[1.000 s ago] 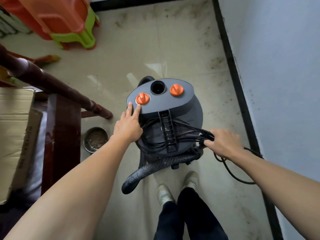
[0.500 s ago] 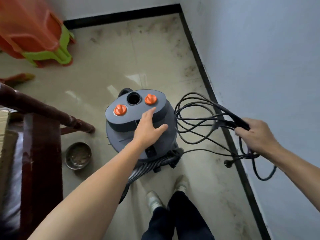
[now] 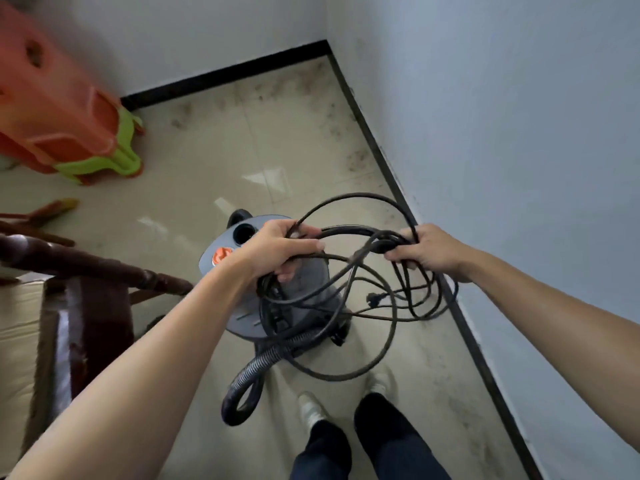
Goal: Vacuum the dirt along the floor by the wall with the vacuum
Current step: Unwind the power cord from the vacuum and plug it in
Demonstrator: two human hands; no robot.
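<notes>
1. Black power cord (image 3: 346,231) hangs in a loose tangle between the person's two hands. Its loops sag below both grips, and one long loop drops towards the shoes (image 3: 311,408).
2. The left hand (image 3: 277,251) is curled round several strands at the tangle's left end, thumb along the top and fingers wrapped beneath.
3. The right hand (image 3: 426,251) grips the bunched strands at the other end, knuckles up, fingers folded under the bundle.
4. The plug (image 3: 375,298) dangles below the stretch of cord between the two grips, nearer the right one.
5. The grey vacuum (image 3: 244,315) stands upright on the floor (image 3: 207,174) directly under the left grip. An orange knob (image 3: 221,255) on its lid shows just left of that wrist, with a round dark opening beside it.
6. A ribbed hose (image 3: 256,368) curls out from the vacuum's base, below the left grip, and loops over the tiles towards the person's feet.
7. Dirt (image 3: 356,157) speckles the pale tiles beyond both grips. It is thickest along the black skirting (image 3: 383,161) at the foot of the wall (image 3: 519,150), which rises just right of the right grip.
8. Well off to the left of the left grip stand stacked orange and green plastic stools (image 3: 69,126). Nearer, under that forearm, is a dark wooden chair frame (image 3: 86,265).
</notes>
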